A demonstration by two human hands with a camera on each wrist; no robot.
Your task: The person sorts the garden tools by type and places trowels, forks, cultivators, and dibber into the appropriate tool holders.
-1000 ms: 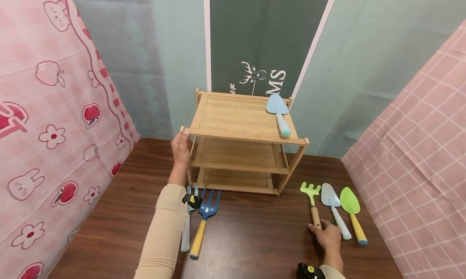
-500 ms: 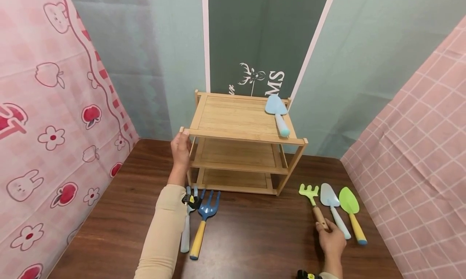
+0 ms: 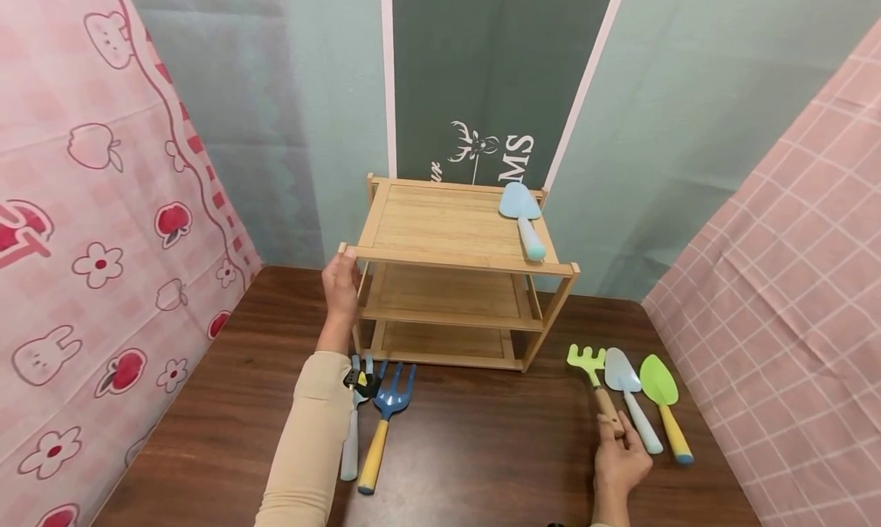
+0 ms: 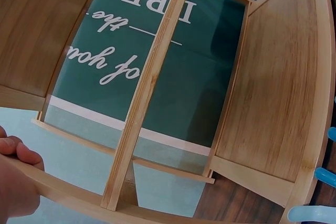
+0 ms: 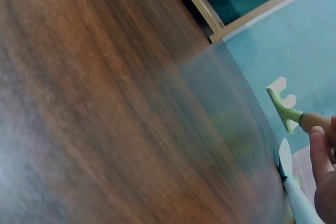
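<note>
My left hand grips the front left corner of a three-tier wooden shelf rack, at its top. In the left wrist view that hand wraps a pale wooden bar. My right hand pinches the wooden handle of a small green hand rake near its end. The right wrist view has the rake raised off the tabletop, its tines forward. A pale blue trowel and a green trowel with a yellow handle lie just right of it.
Another light blue trowel rests on the rack's top tier, at the right. Left of centre, a blue fork with a yellow handle and a grey-blue fork lie on the brown table. Patterned cloth hangs on three sides.
The right hand has shifted slightly and turned palm-up around the rake's handle, and the handle has swung a little to the right. The left hand stays at the rack's corner.
</note>
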